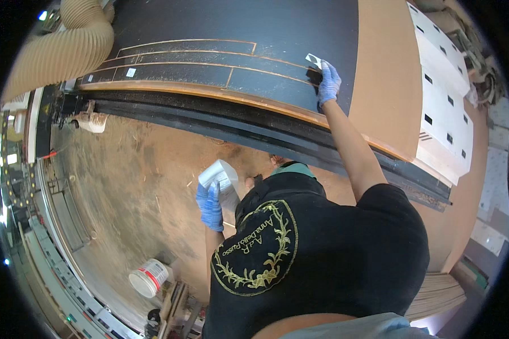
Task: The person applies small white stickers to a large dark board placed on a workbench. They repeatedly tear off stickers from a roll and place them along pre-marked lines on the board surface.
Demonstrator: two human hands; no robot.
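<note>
My left hand [210, 208], in a blue glove, is closed around a roll of white labels [216, 174] held out over the floor, with a loose strip hanging from it. My right hand [329, 85], also gloved, reaches over a dark board [300, 28] near its front edge. A small white label [313, 59] is pinched at its fingertips, casting a shadow on the board. Thin brown cut lines [230, 78] mark out long narrow pieces on the board. Another white label [131, 72] lies on the board further left.
A beige corrugated hose [62, 53] hangs at the upper left. White panels with dark rectangular holes [447, 113] are stacked at the right on a brown board [387, 73]. A black machine rail [226, 124] runs along the front. A white bucket [149, 278] stands on the dusty floor.
</note>
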